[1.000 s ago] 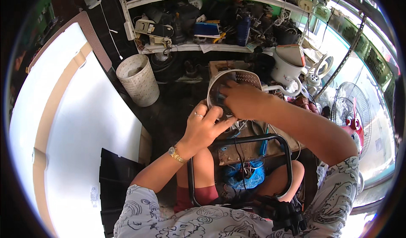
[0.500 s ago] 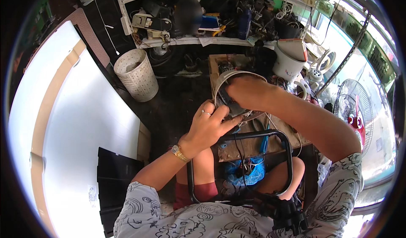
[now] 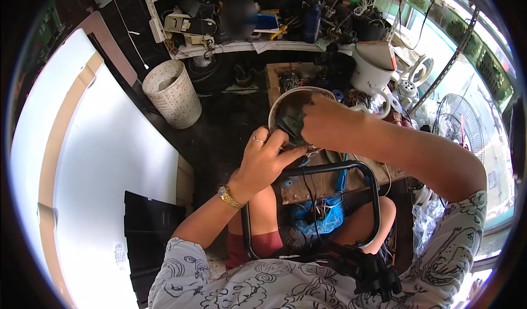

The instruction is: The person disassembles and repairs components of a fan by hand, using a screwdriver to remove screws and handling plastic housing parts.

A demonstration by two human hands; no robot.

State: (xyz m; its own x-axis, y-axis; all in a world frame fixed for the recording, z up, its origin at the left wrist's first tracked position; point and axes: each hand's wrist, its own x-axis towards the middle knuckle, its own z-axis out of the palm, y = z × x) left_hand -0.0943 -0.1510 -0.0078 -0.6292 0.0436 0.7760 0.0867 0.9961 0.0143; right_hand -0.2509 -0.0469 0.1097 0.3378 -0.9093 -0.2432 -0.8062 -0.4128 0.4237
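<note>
Two bare hands: your left hand [image 3: 264, 161] and right hand [image 3: 332, 125] meet at a pale-rimmed bowl [image 3: 273, 114].
Left grip: grasping the bowl's near left edge, fingers bent at the rim, thumb stretched to the right along the near side.
Left arm: slanting up from the lower left, a gold watch [image 3: 228, 198] at the wrist, a ring [image 3: 258, 140] on one finger.
Right grip: fingers curled inward at the bowl's right side, back of the hand up; whether they grasp anything cannot be told.
Right arm: elbow bent wide to the right, forearm reaching leftward, nearly level.
Bowl: in front of you, mouth facing you, above a wooden table [image 3: 299, 192]; a dark piece [image 3: 291, 119] shows inside, near your right hand.
Black tube frame [image 3: 246, 229]: between your body and the bowl.
</note>
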